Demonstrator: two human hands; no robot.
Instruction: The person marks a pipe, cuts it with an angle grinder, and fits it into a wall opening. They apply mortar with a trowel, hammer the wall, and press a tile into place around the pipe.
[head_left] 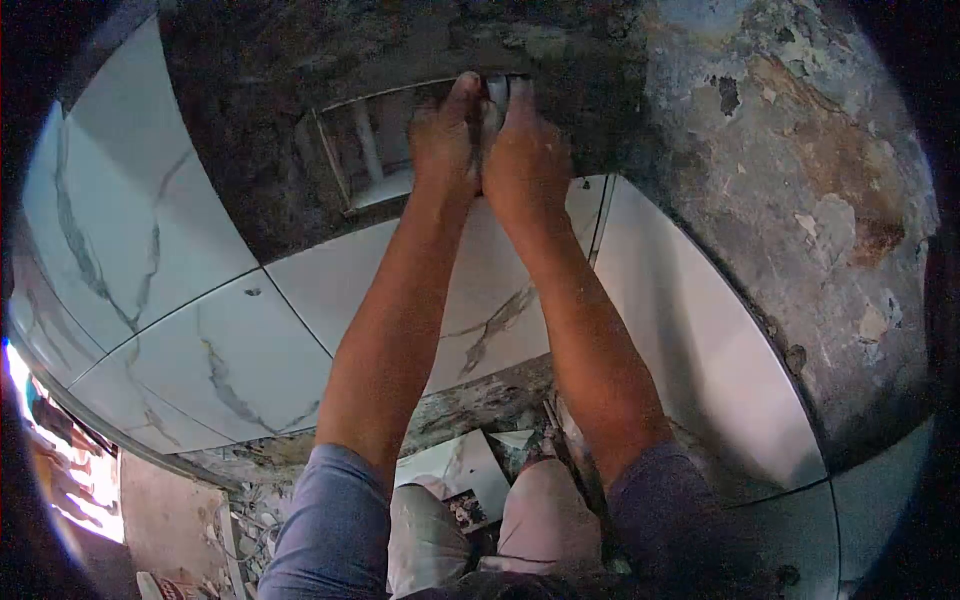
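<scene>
Both arms reach forward to the wall. My left hand (445, 145) is closed, thumb up, over the right part of a dark, shiny rectangular panel or opening with a thin pale edge (333, 160). Close beside it, my right hand (527, 155) is also closed, knuckles toward the wall. A narrow whitish piece (494, 110) shows between the two hands; I cannot tell what they grip. Just below them runs the upper edge of a white marble-patterned wall tile (500, 290).
More marbled tiles (150, 220) cover the wall on the left. A plain white tile (700, 330) stands at the right, below rough, peeling plaster (800, 170). Below lie a tile piece with a dark cutout (480, 480) by my knees and rubble (255, 530). A bright opening (70, 470) is at far left.
</scene>
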